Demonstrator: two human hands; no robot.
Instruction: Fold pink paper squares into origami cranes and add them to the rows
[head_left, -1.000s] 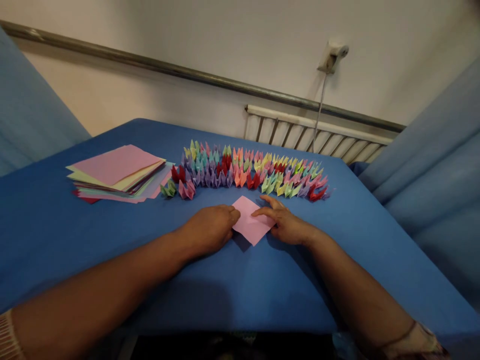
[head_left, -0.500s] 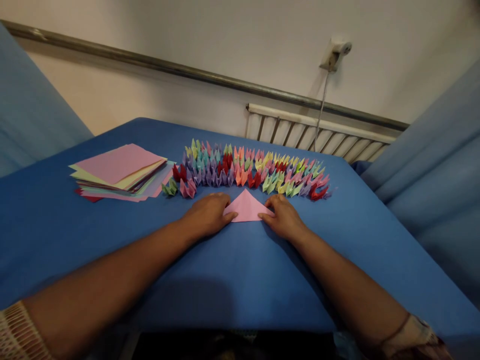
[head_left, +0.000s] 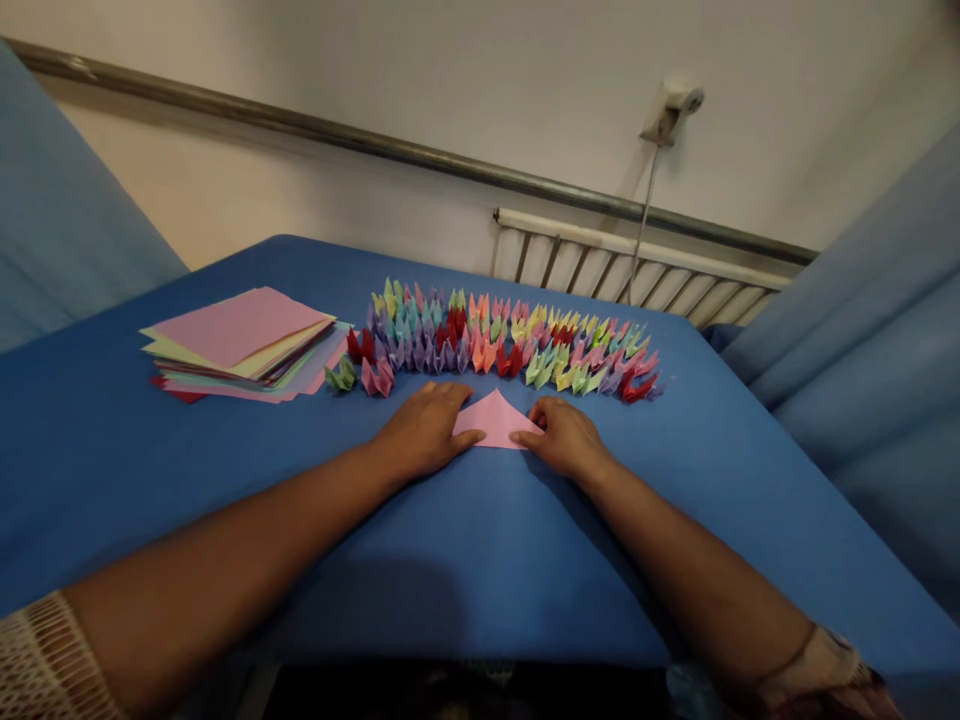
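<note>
A pink sheet of origami paper [head_left: 495, 420], folded into a triangle, lies on the blue table cover with its point facing away from me. My left hand [head_left: 429, 425] grips the left corner, thumb on top along the near edge and fingers at the far side. At the right corner my right hand [head_left: 564, 436] pinches the paper between thumb and curled fingers. Just beyond the paper stand rows of small folded paper figures [head_left: 442, 345] in many colours.
To the left sits a stack of coloured paper sheets [head_left: 244, 330], a pink one on top. Behind the blue-covered table [head_left: 300, 265] are a radiator [head_left: 570, 255], a metal rail [head_left: 360, 140] and a plugged-in cord [head_left: 645, 215]. A blue curtain [head_left: 862, 290] hangs at the right.
Both hands keep hold of the pink paper. My left hand has shifted slightly to the right and its thumb reaches further over the paper. The triangle's tip sits a little lower.
</note>
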